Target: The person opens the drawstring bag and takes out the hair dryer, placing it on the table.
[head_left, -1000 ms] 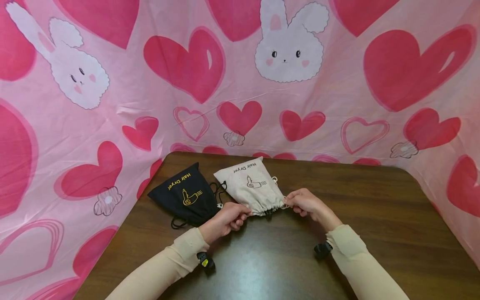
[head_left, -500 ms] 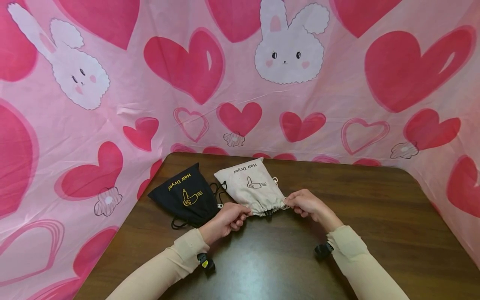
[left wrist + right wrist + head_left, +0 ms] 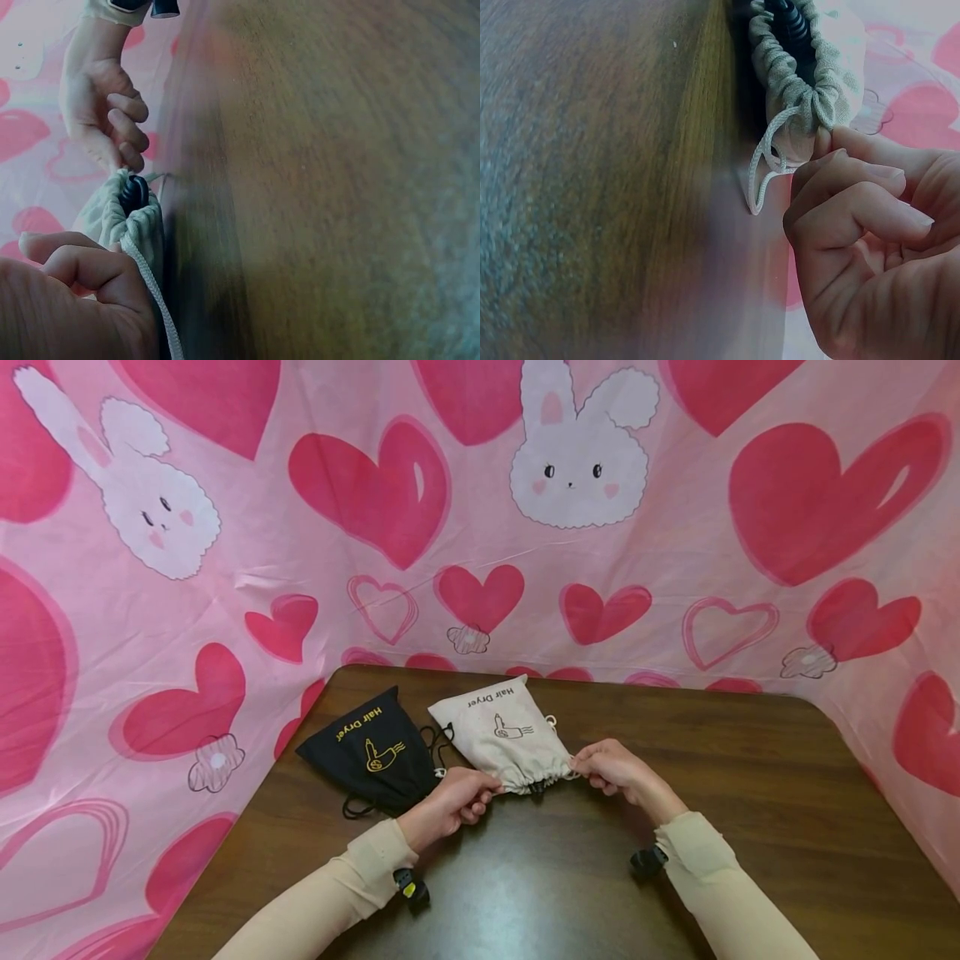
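Barely anything has shifted since a second ago: my left hand (image 3: pixel 456 797) and right hand (image 3: pixel 613 767) pinch the white bag (image 3: pixel 504 733) at opposite sides of its gathered mouth. It lies on the table (image 3: pixel 735 810), just right of the black bag (image 3: pixel 375 752).

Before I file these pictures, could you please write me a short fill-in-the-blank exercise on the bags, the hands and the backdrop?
1. The pale bag is printed with the words "Hair ____".
2. In the head view, the black bag lies to the ____ of the pale bag.
3. The left hand and right hand both pinch the edge of the ____ bag.
4. The wall cloth shows white rabbits and large red ____.

Missing words: Dryer; left; pale; hearts.
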Tool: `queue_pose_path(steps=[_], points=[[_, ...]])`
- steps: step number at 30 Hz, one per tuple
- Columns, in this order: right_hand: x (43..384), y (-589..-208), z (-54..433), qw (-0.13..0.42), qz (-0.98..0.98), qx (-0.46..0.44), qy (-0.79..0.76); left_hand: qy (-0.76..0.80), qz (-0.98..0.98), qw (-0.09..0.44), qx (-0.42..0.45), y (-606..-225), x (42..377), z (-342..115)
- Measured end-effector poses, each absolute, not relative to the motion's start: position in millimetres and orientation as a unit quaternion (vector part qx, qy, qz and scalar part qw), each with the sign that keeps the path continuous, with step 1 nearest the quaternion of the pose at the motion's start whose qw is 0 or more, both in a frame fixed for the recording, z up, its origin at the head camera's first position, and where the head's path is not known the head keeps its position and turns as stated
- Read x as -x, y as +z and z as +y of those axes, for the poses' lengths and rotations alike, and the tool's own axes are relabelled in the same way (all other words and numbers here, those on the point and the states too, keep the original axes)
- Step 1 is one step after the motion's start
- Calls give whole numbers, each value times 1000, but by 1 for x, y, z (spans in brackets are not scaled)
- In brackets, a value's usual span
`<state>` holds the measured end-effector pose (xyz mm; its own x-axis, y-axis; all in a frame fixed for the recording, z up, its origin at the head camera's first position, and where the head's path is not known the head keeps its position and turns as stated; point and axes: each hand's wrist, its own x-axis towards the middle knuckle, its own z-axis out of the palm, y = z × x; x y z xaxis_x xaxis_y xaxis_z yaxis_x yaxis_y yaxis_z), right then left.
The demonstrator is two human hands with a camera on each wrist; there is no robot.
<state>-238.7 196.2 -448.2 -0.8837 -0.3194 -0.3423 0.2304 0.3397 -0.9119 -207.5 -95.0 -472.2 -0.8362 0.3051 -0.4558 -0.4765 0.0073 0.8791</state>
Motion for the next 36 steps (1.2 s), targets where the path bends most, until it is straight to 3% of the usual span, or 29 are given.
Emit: queue_pose_path(steps=[36], points=[[242, -450, 204, 238, 787, 24, -569, 703, 652, 279, 57, -473, 205, -98]])
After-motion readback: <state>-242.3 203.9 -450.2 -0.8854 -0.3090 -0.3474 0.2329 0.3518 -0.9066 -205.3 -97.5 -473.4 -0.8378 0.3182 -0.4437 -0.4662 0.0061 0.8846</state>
